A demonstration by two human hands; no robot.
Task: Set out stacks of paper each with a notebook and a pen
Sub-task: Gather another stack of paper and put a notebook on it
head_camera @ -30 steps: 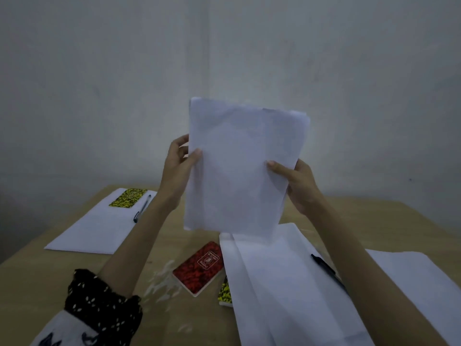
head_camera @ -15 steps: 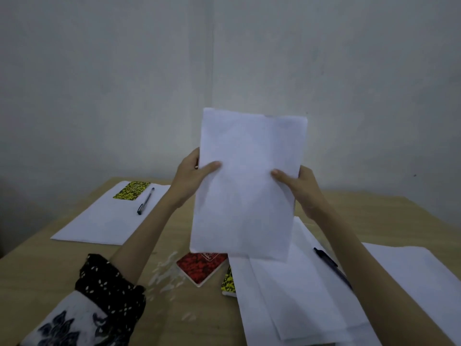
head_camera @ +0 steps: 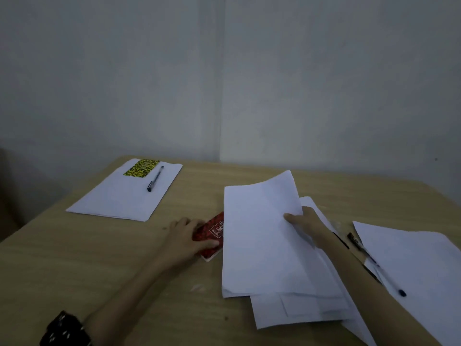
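My right hand (head_camera: 303, 222) pinches the right edge of a white paper stack (head_camera: 259, 236), which lies tilted over more loose sheets (head_camera: 299, 310) on the wooden table (head_camera: 74, 265). My left hand (head_camera: 185, 237) grips a small red notebook (head_camera: 212, 232) lying beside the stack's left edge. At the far left a finished set lies flat: a paper stack (head_camera: 122, 198) with a yellow notebook (head_camera: 141, 168) and a pen (head_camera: 155, 178) on it. Another pen (head_camera: 374, 264) lies at the right, between my right arm and a further paper pile (head_camera: 419, 265).
A grey wall stands right behind the table's far edge. My left sleeve (head_camera: 64, 330) is dark with white dots. The table's left edge runs diagonally at the lower left.
The paper stack, held upright in both hands before, now lies low over the table. My left hand has let go of it and taken hold of the red notebook.
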